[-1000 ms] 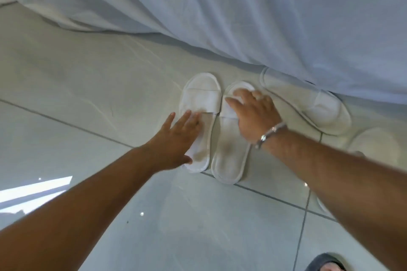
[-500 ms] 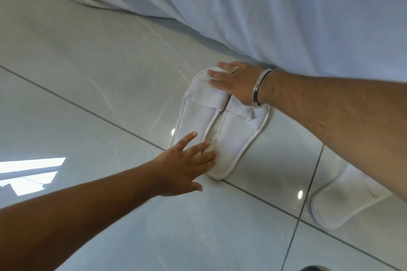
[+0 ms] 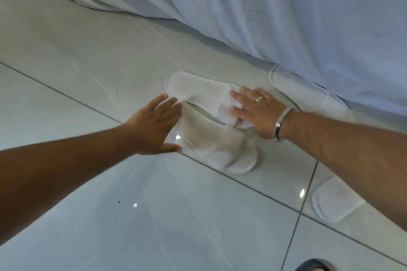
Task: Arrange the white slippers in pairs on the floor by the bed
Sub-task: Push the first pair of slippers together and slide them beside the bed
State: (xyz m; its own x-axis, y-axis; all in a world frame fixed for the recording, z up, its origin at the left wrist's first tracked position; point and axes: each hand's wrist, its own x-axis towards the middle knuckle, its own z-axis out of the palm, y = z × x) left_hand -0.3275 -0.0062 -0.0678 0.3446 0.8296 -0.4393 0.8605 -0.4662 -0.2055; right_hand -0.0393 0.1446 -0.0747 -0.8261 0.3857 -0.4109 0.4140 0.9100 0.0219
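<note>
We see 4 white slippers on a pale tiled floor (image 3: 88, 72) beside a bed draped in a white sheet (image 3: 286, 17). At centre, 2 slippers lie side by side and touching along their inner edges, heels to the left and toe bands to the right. The far slipper (image 3: 198, 91) lies flat; the near slipper (image 3: 218, 149) sits just nearer to us, its toe reaching a dark grout line (image 3: 264, 193) that runs diagonally across the tiles.

The left hand (image 3: 154, 130) lies flat with fingers spread and extended, its fingertips against the heel ends of both slippers; it grips nothing. The right hand (image 3: 255, 112) presses palm-down on the toe band of the far slipper, fingers extended rather than curled, so it too closes on nothing. This hand carries a ring (image 3: 259, 98), and a metal bangle (image 3: 282, 124) circles the wrist.

A 3rd slipper (image 3: 308, 94) lies to the right and farther away, close against the hanging sheet, which hides part of its far edge. A 4th slipper (image 3: 334, 202) lies near and right, well apart from the central 2 and partly hidden by the right forearm. At the bottom right edge, a dark rounded object (image 3: 312, 266) enters the view; we cannot tell what it is.
</note>
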